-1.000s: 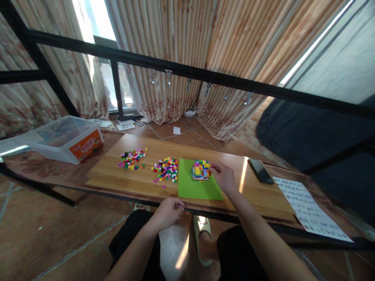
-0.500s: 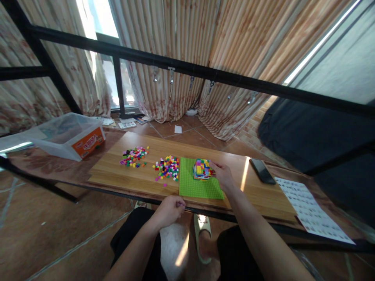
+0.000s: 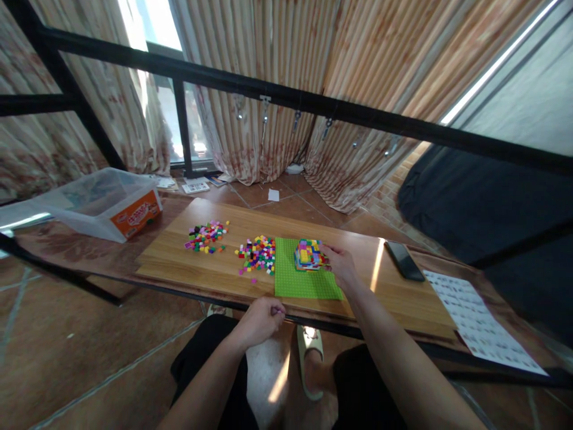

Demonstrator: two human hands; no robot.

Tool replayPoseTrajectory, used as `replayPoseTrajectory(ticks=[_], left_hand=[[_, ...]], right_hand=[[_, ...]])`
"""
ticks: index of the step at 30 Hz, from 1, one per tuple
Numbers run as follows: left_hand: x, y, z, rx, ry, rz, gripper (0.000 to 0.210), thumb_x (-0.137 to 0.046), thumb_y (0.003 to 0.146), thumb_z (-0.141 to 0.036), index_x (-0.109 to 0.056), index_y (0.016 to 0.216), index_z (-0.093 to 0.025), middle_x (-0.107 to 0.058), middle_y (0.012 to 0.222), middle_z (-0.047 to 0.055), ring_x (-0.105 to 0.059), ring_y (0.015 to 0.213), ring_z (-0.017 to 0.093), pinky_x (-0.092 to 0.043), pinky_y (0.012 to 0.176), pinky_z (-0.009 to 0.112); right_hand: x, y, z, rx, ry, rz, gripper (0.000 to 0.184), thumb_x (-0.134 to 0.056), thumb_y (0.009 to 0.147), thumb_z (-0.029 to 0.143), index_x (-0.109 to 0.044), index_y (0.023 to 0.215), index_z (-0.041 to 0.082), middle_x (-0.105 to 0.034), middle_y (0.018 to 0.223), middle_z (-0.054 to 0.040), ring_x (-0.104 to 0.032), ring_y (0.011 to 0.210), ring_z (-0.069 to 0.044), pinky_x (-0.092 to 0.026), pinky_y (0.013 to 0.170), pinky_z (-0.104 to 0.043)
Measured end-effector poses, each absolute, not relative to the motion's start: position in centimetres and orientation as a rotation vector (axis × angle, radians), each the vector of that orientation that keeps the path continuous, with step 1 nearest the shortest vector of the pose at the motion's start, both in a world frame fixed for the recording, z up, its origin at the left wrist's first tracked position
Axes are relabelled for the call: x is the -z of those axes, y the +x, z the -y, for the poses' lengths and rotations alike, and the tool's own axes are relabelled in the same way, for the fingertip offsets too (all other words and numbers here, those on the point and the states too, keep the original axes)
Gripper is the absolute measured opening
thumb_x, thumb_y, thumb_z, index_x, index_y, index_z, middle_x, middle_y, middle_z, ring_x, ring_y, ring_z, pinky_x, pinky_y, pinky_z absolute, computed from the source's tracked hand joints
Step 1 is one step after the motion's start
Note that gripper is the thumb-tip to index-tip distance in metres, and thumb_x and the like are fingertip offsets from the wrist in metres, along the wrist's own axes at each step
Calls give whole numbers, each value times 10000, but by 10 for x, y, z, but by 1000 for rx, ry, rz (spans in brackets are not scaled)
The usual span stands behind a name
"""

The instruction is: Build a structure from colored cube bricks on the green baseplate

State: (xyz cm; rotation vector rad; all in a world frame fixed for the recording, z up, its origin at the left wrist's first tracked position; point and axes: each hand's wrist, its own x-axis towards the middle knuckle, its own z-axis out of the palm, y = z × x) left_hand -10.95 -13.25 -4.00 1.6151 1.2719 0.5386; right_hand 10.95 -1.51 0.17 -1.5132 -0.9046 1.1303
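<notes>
A small block built from multicoloured toy bricks stands on the green baseplate. At its right side is my right hand, thumb and fingers closed against the block's edge. The fingertips partly hide that side, where a reddish piece shows. My left hand is closed just off the table's front edge, below the baseplate. A bit of purple, seemingly a small toy brick, shows between its thumb and fingers. Left of the baseplate lies a pile of loose toy bricks.
Another brick pile lies farther left on the wooden board. A clear plastic bin with an orange label stands at the far left. To the right are a black phone and a printed sheet. A black metal bar crosses behind.
The view has shifted slightly. Both hands keep nearly the same places, the right at the block's side and the left closed near the front edge.
</notes>
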Motion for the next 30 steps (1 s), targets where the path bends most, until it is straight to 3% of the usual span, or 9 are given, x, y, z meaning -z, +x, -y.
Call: replayPoseTrajectory(ticks=[4,9,15,30], left_hand=[[38,-109,133,-533,1608,-1277,244,-503,785,-242,-713,857,-140,-669,667,28,-601,640,156,-393,594,247],[39,-109,133,-539,1599,-1279,240,-498,786,-234,-712,842,-140,-668,662,29,-602,641,157,-392,591,247],[37,-109,132,-529,1614,-1280,230,-524,778,-246,-723,836,-146,-677,679,34,-608,661,162,-401,604,249],[43,-109,131,-533,1613,-1280,242,-518,782,-262,-722,846,-148,-683,684,37,-620,658,163,-420,617,250]], right_hand=[[3,114,9,-1133,-1453,996,584,-819,565,456,-682,1072,201,-706,771,-13,-607,551,-117,-404,449,-211],[11,119,2,-1173,-1261,1075,548,-816,558,445,-700,1047,226,-714,970,-21,-652,785,-161,-516,658,-282],[19,117,-3,-1174,-1176,1138,415,-794,601,430,-731,961,234,-723,879,6,-644,747,-151,-520,716,-301],[31,118,-7,-1208,-1069,1089,369,-796,614,396,-725,938,234,-726,852,10,-638,718,-146,-519,718,-310]])
